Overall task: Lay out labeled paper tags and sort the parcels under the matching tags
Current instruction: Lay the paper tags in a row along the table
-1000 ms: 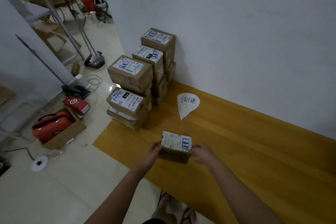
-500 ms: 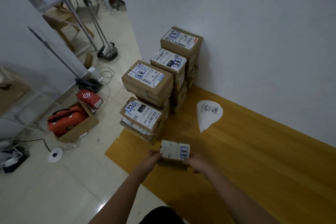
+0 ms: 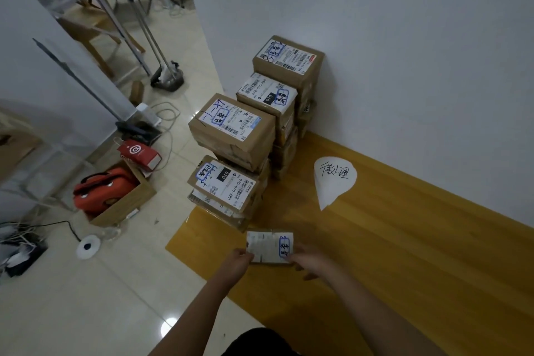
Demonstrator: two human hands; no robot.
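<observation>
A small parcel (image 3: 267,246) with a white label and blue writing is low over the wooden strip, in front of the stack. My left hand (image 3: 238,264) grips its left edge and my right hand (image 3: 310,263) holds its right edge. Behind it stand stacks of brown cardboard parcels (image 3: 231,136) with shipping labels, running back to the wall. A white teardrop-shaped paper tag (image 3: 332,179) with handwritten characters lies flat on the wood to the right of the stacks.
The yellow wooden floor strip (image 3: 404,254) runs along the white wall (image 3: 404,52). On the tiled floor to the left sit a cardboard box with a red bag (image 3: 104,191), a red carton (image 3: 138,153), cables and a white disc (image 3: 88,246).
The small parcel has gone lower and nearer the foot of the stack, still between both hands. The view has shifted so the stacks sit more to the right.
</observation>
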